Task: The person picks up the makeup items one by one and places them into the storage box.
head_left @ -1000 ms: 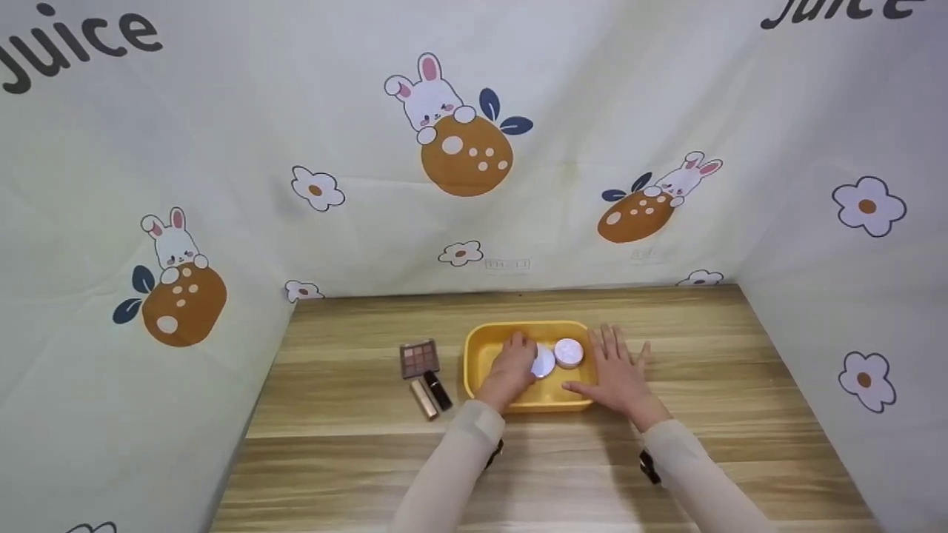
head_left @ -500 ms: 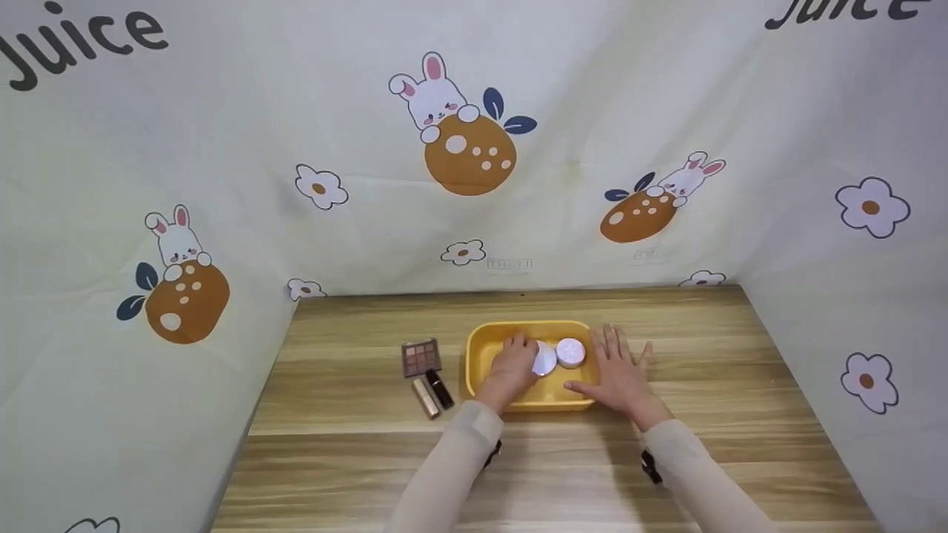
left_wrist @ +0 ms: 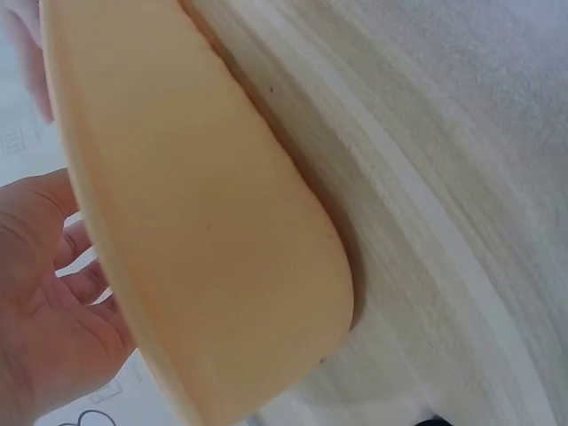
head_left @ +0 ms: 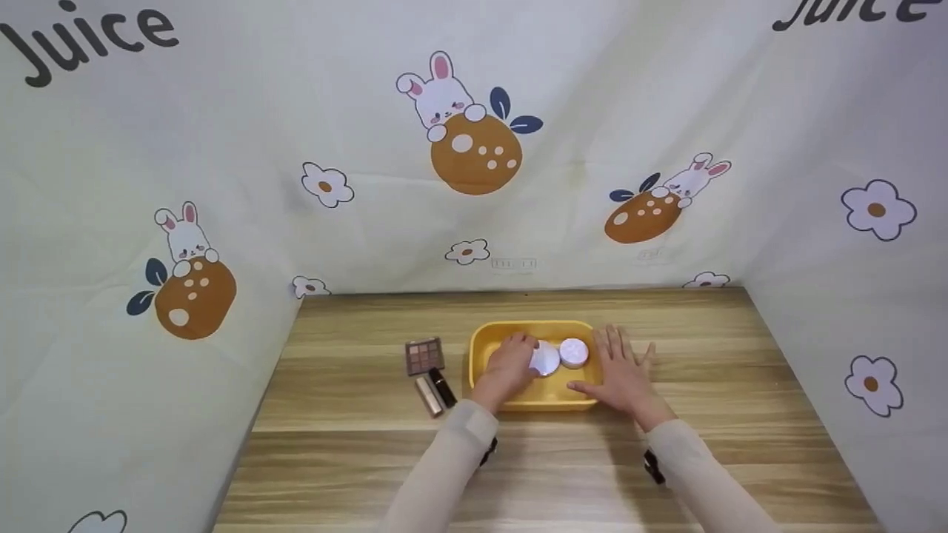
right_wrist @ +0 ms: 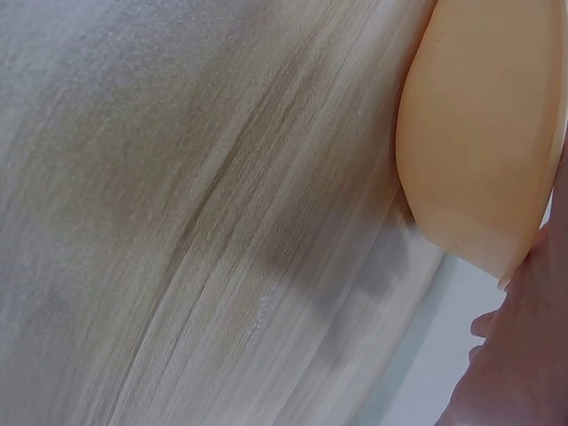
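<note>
A yellow plastic bin [head_left: 548, 406] sits on the wooden table, holding a flat white round compact [head_left: 546, 358] and a smaller white round jar [head_left: 574, 353] to its right. My left hand [head_left: 507, 369] reaches inside from the front left and grips the compact's left edge between thumb and fingers. In the left wrist view the bin's outer wall [left_wrist: 222, 240] hides part of that hand's fingers. My right hand [head_left: 622, 376] lies spread over the right rim, fingers straight along the outside and thumb pointing inward. The right wrist view shows it at the rim, partly cut off.
Left of the bin lie an eyeshadow palette [head_left: 424, 357], a black lipstick tube [head_left: 442, 387] and a gold lipstick tube [head_left: 429, 397]. A printed cloth [head_left: 370, 237] with rabbits and flowers rises behind and at both sides of the table [head_left: 348, 459].
The head view has shifted slightly, so everything sits a little further right. My left hand has edged left relative to the compact, showing more of it. The right hand stays on the rim.
</note>
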Demonstrator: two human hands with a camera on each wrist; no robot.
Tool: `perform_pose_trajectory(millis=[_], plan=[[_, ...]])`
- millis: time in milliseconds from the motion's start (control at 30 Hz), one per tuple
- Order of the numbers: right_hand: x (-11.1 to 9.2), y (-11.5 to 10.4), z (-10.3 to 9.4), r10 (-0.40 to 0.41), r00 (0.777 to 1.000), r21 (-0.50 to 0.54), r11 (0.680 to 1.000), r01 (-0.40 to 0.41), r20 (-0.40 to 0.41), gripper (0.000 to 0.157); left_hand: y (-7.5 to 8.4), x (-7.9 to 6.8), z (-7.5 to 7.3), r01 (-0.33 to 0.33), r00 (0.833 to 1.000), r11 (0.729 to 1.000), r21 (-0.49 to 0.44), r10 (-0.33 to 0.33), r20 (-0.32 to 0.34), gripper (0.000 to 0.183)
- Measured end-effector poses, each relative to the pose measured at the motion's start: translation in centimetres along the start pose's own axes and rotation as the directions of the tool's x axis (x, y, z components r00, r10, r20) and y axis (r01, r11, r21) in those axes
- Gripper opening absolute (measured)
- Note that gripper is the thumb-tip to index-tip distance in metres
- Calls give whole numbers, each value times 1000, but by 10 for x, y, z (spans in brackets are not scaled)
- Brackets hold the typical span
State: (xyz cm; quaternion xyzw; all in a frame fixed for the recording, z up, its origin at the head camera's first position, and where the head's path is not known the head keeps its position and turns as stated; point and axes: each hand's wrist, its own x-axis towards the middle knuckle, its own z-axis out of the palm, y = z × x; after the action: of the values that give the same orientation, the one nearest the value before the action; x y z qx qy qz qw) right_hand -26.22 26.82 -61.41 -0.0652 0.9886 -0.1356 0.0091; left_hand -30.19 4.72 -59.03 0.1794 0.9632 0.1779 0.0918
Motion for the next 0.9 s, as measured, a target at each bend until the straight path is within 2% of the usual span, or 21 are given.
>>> perform_pose_trajectory(millis=[333, 567, 900], plan=[[1, 0, -1, -8, 1000, 8, 1000, 7, 12, 115, -9, -9, -9, 26, 999, 997, -71, -28, -18, 45], [1, 0, 2, -3, 1000, 19, 1000, 2, 10, 115, -12, -15, -16, 22, 1000, 993, -117, -24, -18, 50], [1, 0, 1, 2, 1000, 28, 1000, -3, 23, 114, -20, -25, -27, 9, 999, 996, -94, -12, -30, 54]])
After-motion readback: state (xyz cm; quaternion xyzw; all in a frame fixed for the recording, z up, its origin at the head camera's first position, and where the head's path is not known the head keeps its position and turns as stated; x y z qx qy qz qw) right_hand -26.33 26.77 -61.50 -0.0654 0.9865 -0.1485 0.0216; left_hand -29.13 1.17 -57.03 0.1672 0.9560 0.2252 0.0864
